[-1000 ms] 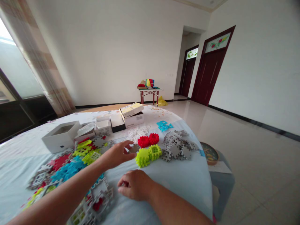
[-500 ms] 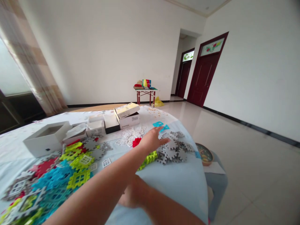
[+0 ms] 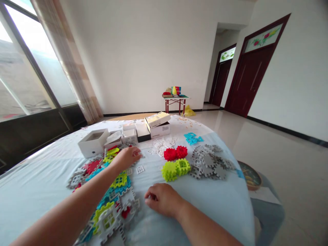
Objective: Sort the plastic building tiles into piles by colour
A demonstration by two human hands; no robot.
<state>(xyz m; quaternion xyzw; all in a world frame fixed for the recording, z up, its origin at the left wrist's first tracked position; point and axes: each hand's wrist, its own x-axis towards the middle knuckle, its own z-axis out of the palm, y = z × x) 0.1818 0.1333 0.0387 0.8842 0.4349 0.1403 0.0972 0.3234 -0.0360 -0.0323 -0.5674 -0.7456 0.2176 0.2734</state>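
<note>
My left hand [image 3: 125, 158] reaches over the pale blue tablecloth [image 3: 205, 201] to the far edge of a heap of coloured interlocking tiles [image 3: 112, 194]. Its fingers are pinched together on what looks like a small grey tile [image 3: 139, 155]. My right hand [image 3: 162, 202] rests on the cloth nearer me, fingers curled under, with nothing visible in them. Beyond it stand two lime-green built blocks [image 3: 175, 169] and two red ones [image 3: 175, 153]. A spread of grey tiles [image 3: 210, 163] lies to their right.
Small white window pieces [image 3: 162, 145] and cyan tiles [image 3: 192, 138] lie further back. Open white boxes [image 3: 92, 143] and a white-and-black box stack [image 3: 156, 125] stand at the far side. A stool with a clock [image 3: 249, 174] sits beyond the table's right edge.
My left hand has drawn back from the grey tiles on the right to the coloured heap on the left. The view has swung left. My right hand has stayed put.
</note>
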